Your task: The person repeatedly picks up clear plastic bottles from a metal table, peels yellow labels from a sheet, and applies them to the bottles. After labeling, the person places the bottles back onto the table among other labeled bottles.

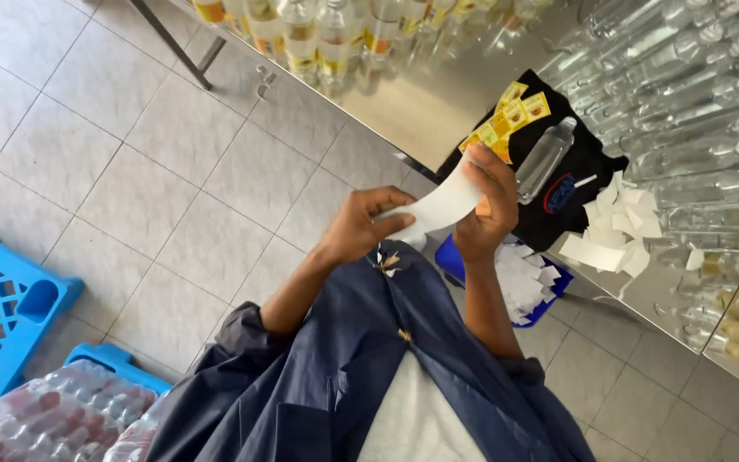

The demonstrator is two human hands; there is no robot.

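- The left hand [368,224] pinches the lower end of a white paper strip [440,205], fingers curled shut around it, in front of the person's chest.
- The right hand [487,201] grips the upper end of the same strip, thumb and fingers closed on it; the strip runs slanted between the two hands.
- At the strip's top end sit small yellow labels [513,113], fanned out just above the right hand.
- Behind the hands lies a black cloth [588,162] on a shiny metal table [421,111], with a clear plastic bottle [546,157] lying on the cloth.
- White paper scraps [613,231] are scattered at the cloth's edge, and more fill a blue bin [452,257] below the table.
- Rows of bottles [318,38] stand along the table; a blue crate [2,308] sits on the tiled floor.
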